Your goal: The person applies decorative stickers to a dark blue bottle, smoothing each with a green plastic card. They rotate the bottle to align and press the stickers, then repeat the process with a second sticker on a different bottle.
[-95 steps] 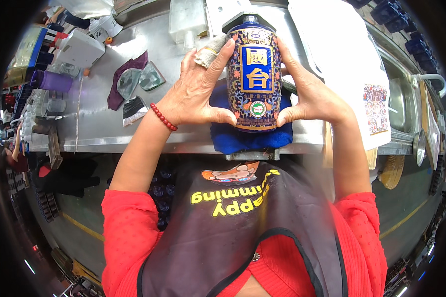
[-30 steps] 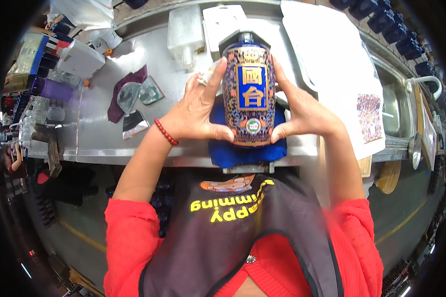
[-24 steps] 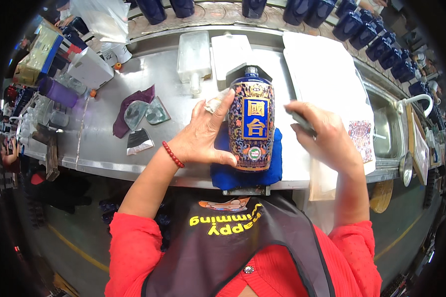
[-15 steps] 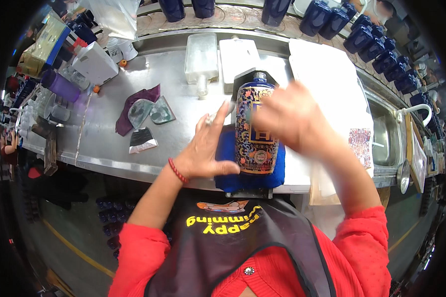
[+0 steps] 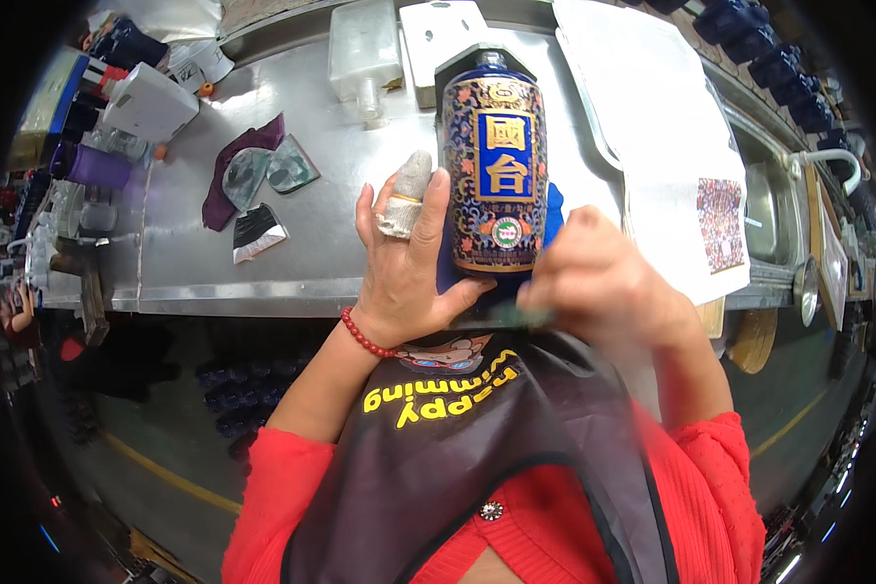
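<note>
A dark blue bottle [image 5: 496, 219] with a floral label and gold lettering lies on its back, its neck pointing away from me. Along the bottle's left side rests my left hand [image 5: 399, 253], fingers apart and thumb by the base; a cloth finger cover [image 5: 402, 209] wraps one finger. Near the bottle's lower right end is my right hand [image 5: 599, 282], blurred by motion, its fingers pinched together. A small greenish piece [image 5: 526, 314] shows at those fingertips, too smeared to name. Blue cloth [image 5: 554, 209] lies under the bottle.
Left on the metal table [image 5: 190, 263] are a purple cloth [image 5: 226, 190], clear pads [image 5: 290, 165] and a black-and-silver scrap [image 5: 258, 234]. Beyond stand a clear bottle [image 5: 363, 54] and a white block [image 5: 438, 34]. Paper sheets [image 5: 652, 127], a patterned label [image 5: 720, 224] and a sink [image 5: 774, 195] are right.
My right hand has come down from the label's upper part to beside the bottle's base, uncovering the lettering. My left hand stays at the left side. The whole view has shifted.
</note>
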`<state>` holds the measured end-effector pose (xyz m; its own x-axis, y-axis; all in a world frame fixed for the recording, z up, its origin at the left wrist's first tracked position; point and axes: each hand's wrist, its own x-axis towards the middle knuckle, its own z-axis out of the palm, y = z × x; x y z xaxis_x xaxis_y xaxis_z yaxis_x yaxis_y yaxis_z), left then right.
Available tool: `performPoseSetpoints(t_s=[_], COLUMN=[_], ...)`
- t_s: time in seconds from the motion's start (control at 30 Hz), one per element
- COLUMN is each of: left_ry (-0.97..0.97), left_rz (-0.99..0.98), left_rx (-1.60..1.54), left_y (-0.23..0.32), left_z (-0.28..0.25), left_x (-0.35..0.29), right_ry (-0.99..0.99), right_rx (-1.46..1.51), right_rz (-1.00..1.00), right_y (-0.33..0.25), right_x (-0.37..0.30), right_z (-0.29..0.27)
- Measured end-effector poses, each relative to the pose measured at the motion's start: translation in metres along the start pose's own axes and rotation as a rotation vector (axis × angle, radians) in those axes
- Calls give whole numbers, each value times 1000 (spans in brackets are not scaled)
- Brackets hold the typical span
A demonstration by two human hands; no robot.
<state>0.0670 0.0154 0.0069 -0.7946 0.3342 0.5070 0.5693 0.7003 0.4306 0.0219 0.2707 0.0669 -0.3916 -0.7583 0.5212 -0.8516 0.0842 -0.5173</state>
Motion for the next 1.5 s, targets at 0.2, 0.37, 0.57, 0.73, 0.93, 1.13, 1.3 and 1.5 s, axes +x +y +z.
performPoseSetpoints(t_s=[0.2, 0.37, 0.57, 0.73, 0.93, 1.13, 1.3, 1.5], left_ry=[3, -63, -49, -35, -34, -18, -20, -57], left_rz=[37, 10, 34, 78, 93, 117, 115, 134], left_rx=[197, 33, 50, 80, 105, 124, 124, 147], left_y=[13, 5, 4, 7, 9, 9, 11, 13], left_z=[6, 8, 7, 7, 6, 5, 6, 2], left_x=[15, 12, 4, 8, 9, 13, 12, 13], right_ry=[205, 650, 353, 224, 236, 229, 208, 206], right_rx=[-125, 497, -301, -383, -406, -364, -346, -340], right_rz=[8, 876, 410, 430, 426, 423, 443, 439], right_y=[-13, -18, -5, -20, -18, -26, -26, -28], right_x=[-21, -57, -60, -61, -61, -53, -58, -60], right_z=[21, 35, 61, 69, 68, 65, 67, 66])
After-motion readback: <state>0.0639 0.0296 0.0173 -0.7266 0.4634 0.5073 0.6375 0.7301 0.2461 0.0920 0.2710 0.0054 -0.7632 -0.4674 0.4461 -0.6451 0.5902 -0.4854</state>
